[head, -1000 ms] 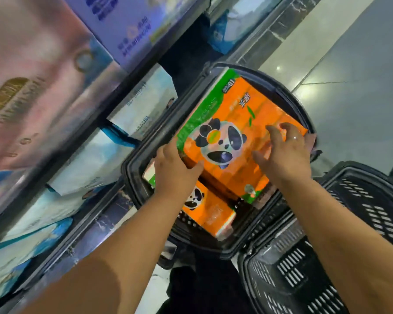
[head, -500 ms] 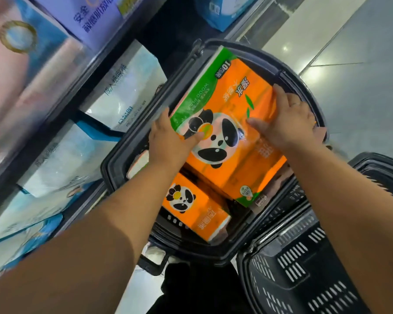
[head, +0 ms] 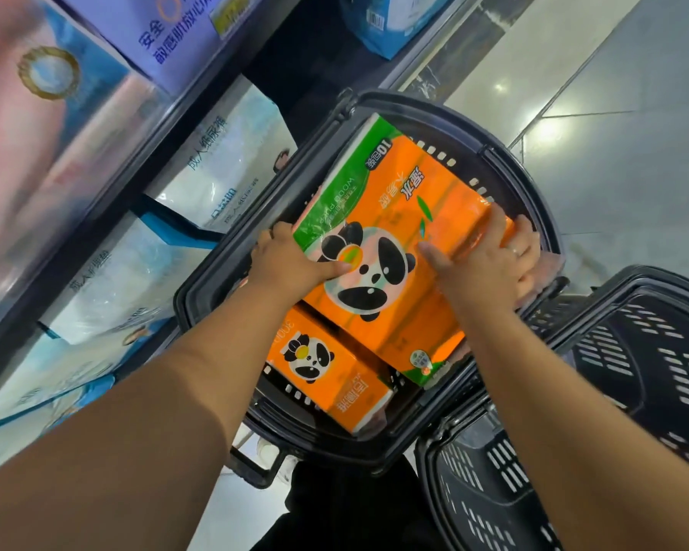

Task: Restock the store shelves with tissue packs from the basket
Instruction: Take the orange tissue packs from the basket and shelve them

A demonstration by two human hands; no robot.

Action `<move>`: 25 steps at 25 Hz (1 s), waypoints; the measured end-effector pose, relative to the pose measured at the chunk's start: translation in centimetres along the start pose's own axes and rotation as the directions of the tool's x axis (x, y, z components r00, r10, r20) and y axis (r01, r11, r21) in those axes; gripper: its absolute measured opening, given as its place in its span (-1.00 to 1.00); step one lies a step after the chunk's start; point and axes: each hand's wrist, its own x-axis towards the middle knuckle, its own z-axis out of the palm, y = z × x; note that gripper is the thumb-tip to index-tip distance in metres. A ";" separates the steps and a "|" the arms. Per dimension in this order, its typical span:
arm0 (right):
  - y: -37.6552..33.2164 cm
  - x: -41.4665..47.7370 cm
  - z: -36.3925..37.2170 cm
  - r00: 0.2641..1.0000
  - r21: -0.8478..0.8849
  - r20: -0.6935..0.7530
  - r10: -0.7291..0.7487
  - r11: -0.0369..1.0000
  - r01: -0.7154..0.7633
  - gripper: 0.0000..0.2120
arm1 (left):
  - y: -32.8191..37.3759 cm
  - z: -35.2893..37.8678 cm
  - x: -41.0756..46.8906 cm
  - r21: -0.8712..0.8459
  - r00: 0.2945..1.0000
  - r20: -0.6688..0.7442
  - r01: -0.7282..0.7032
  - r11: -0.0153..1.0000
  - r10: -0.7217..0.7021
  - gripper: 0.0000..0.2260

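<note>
A large orange and green tissue pack (head: 394, 216) with a panda print lies tilted across the top of a black plastic basket (head: 533, 200). My left hand (head: 291, 264) grips its left edge, thumb on the panda face. My right hand (head: 490, 264) grips its right edge, fingers curled over the side. A smaller orange panda tissue pack (head: 327, 375) lies lower in the basket, partly under the large one.
Store shelves (head: 108, 200) on the left hold white and blue packs (head: 223, 161) below and pink and purple packs (head: 36, 97) above. A second black basket (head: 633, 391) stands at the right. Grey tiled floor (head: 613, 113) stretches beyond.
Both hands have closed in on the sides of the large pack. It has tipped up a little at its far end, and the view has shifted closer over the basket.
</note>
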 end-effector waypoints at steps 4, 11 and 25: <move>0.2 -2.3 1.5 0.975 0.210 0.045 0.219 0.952 -0.224 0.16 | -0.5 -0.1 0.3 -0.090 0.996 0.047 -0.074 0.993 0.078 0.01; 0.4 -2.3 0.6 0.978 0.307 0.066 0.197 0.929 -0.208 0.10 | 0.3 -0.9 -0.7 -0.023 0.989 0.007 -0.149 0.989 0.149 -0.08; -3.4 -13.2 -8.5 0.982 0.366 -0.094 -0.164 0.911 0.188 0.00 | -4.1 -8.6 -15.1 -0.295 0.989 -0.065 -0.143 0.945 0.129 -0.09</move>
